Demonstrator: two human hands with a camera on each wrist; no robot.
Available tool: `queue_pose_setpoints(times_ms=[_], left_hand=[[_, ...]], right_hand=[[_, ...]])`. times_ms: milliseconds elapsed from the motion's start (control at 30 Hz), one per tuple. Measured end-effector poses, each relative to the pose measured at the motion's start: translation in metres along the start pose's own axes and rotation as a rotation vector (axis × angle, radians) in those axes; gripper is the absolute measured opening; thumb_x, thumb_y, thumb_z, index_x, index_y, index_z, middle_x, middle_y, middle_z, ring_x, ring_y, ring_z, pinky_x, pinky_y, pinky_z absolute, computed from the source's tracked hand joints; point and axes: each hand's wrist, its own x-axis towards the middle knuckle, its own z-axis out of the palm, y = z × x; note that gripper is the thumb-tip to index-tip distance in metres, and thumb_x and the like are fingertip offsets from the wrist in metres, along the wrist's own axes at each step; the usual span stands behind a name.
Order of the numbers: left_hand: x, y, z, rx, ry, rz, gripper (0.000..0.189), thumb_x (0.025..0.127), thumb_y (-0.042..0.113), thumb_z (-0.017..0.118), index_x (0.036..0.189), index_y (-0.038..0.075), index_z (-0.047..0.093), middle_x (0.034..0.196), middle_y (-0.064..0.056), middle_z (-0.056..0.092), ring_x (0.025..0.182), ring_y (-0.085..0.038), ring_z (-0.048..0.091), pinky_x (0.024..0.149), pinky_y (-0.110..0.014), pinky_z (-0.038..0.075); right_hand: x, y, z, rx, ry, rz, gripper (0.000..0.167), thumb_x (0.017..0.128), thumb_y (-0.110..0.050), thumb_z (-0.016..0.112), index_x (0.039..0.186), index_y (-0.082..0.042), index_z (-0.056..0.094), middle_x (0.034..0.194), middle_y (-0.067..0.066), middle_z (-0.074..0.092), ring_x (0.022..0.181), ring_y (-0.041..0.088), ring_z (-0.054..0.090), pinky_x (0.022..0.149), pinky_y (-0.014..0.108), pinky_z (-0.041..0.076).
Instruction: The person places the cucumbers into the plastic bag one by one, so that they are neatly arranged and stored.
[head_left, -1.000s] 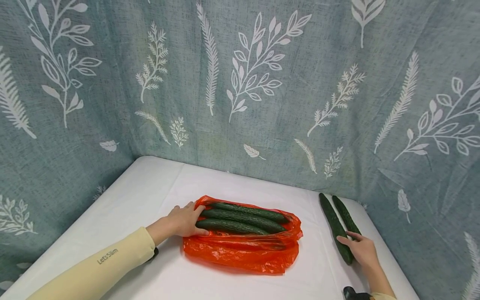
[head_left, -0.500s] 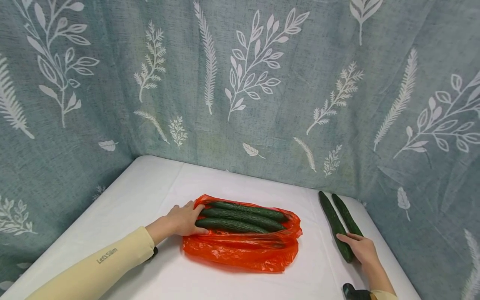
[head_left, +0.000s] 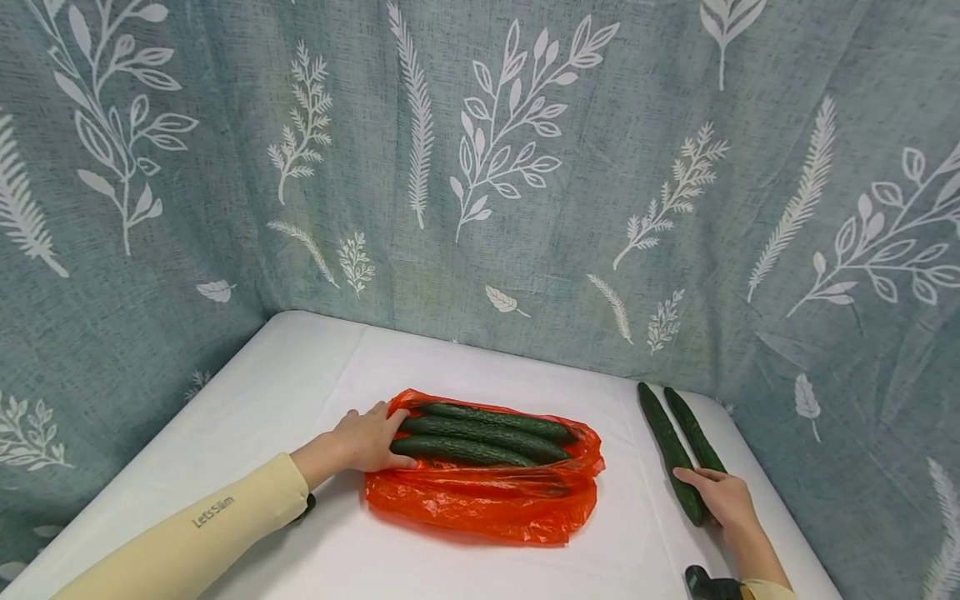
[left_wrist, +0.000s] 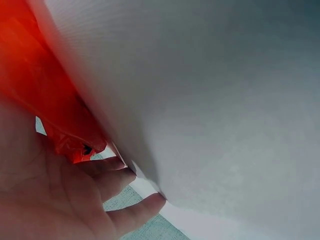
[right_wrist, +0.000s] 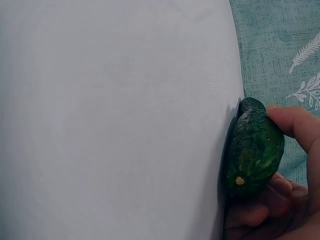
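Three dark green cucumbers (head_left: 487, 432) lie side by side in an orange-red plastic bag (head_left: 480, 508) on the white table. At the bag's left end rests my left hand (head_left: 367, 440), fingers spread and fairly straight; in the left wrist view its fingertips (left_wrist: 155, 200) touch the tabletop. Two more cucumbers lie lengthwise at the right. My right hand (head_left: 726, 498) grips the nearer, left one (head_left: 670, 454) by its lower part, thumb on one side and fingers curled at the other. Beside it is the other cucumber (head_left: 693, 427), its lower end hidden by that hand.
A patterned blue-green curtain (head_left: 465, 192) hangs behind and at both sides of the table (head_left: 315, 358). A dark wrist device (head_left: 708, 586) shows below my right hand. White tabletop lies between the bag and the two cucumbers at the right.
My right hand's fingers have drawn in around the left cucumber; an outstretched finger seen earlier is now hidden. The left hand and bag stay in place.
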Motion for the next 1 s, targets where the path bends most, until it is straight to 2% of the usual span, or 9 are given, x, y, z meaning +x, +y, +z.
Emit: queue_pose_setpoints(times_ms=[100,167,233,333,400,500,633,800,1000], left_hand=[[0.0002,-0.0002,-0.0002,-0.007,-0.002,-0.001,0.092,0.084,0.068,0.068,0.150,0.010,0.041,0.150,-0.025,0.044,0.142,-0.040,0.041,0.105,-0.063,0.038],[0.0005,-0.0005,-0.0002,-0.008,-0.005,-0.001,0.093,0.084,0.068,0.068,0.151,0.009,0.041,0.151,-0.025,0.043,0.143,-0.041,0.040,0.106,-0.063,0.037],[0.0009,-0.0009,0.0001,-0.004,-0.007,0.000,0.093,0.084,0.068,0.067,0.151,0.009,0.041,0.152,-0.025,0.042,0.144,-0.040,0.039,0.106,-0.063,0.037],[0.0013,-0.0012,0.0001,0.002,-0.009,0.001,0.093,0.084,0.069,0.067,0.151,0.009,0.041,0.152,-0.025,0.042,0.144,-0.040,0.039,0.106,-0.063,0.037],[0.0014,-0.0012,-0.0002,0.005,-0.007,0.003,0.094,0.084,0.069,0.067,0.151,0.009,0.041,0.152,-0.025,0.043,0.144,-0.040,0.039,0.106,-0.063,0.037],[0.0016,-0.0012,-0.0006,0.008,-0.003,0.006,0.094,0.084,0.069,0.067,0.151,0.008,0.042,0.152,-0.025,0.044,0.144,-0.040,0.039,0.106,-0.064,0.037],[0.0020,-0.0013,-0.0002,0.013,-0.003,0.005,0.095,0.084,0.070,0.066,0.151,0.009,0.041,0.152,-0.024,0.043,0.145,-0.040,0.038,0.107,-0.064,0.037],[0.0019,-0.0018,0.0009,0.008,-0.010,-0.004,0.095,0.084,0.070,0.066,0.152,0.009,0.041,0.153,-0.025,0.042,0.146,-0.040,0.037,0.108,-0.064,0.036],[0.0007,-0.0015,0.0006,0.007,-0.013,-0.008,0.095,0.084,0.070,0.066,0.152,0.009,0.041,0.153,-0.025,0.041,0.146,-0.040,0.037,0.108,-0.063,0.035]], right_hand=[[0.0016,0.0001,0.0008,0.001,0.012,-0.001,0.113,0.077,-0.070,0.072,0.149,0.009,0.036,0.154,0.040,0.024,0.137,0.054,0.035,0.102,0.062,0.043],[0.0031,0.0007,0.0010,0.001,0.020,-0.002,0.113,0.076,-0.070,0.073,0.149,0.009,0.037,0.153,0.040,0.026,0.134,0.053,0.039,0.096,0.060,0.048],[0.0035,0.0003,0.0011,0.000,0.028,-0.001,0.111,0.076,-0.068,0.074,0.148,0.009,0.039,0.153,0.039,0.027,0.127,0.050,0.046,0.084,0.052,0.053],[0.0037,0.0006,0.0010,0.011,0.035,0.004,0.110,0.075,-0.067,0.076,0.148,0.008,0.040,0.152,0.039,0.027,0.122,0.048,0.049,0.080,0.049,0.053],[0.0036,0.0007,0.0008,0.024,0.044,0.008,0.108,0.075,-0.065,0.077,0.147,0.008,0.041,0.153,0.039,0.027,0.120,0.047,0.049,0.081,0.051,0.053],[0.0050,0.0021,0.0014,0.045,0.063,0.014,0.104,0.076,-0.060,0.079,0.146,0.007,0.042,0.152,0.038,0.029,0.121,0.048,0.048,0.089,0.059,0.050],[0.0063,0.0033,0.0018,0.074,0.075,0.026,0.101,0.077,-0.055,0.079,0.146,0.008,0.041,0.153,0.038,0.027,0.130,0.052,0.042,0.099,0.065,0.043],[0.0069,0.0047,0.0014,0.113,0.076,0.041,0.099,0.079,-0.050,0.079,0.148,0.007,0.038,0.155,0.038,0.023,0.141,0.054,0.028,0.110,0.067,0.032],[0.0069,0.0046,0.0000,0.169,0.075,0.058,0.101,0.076,-0.046,0.083,0.148,0.007,0.038,0.157,0.037,0.022,0.144,0.055,0.021,0.113,0.067,0.025]])
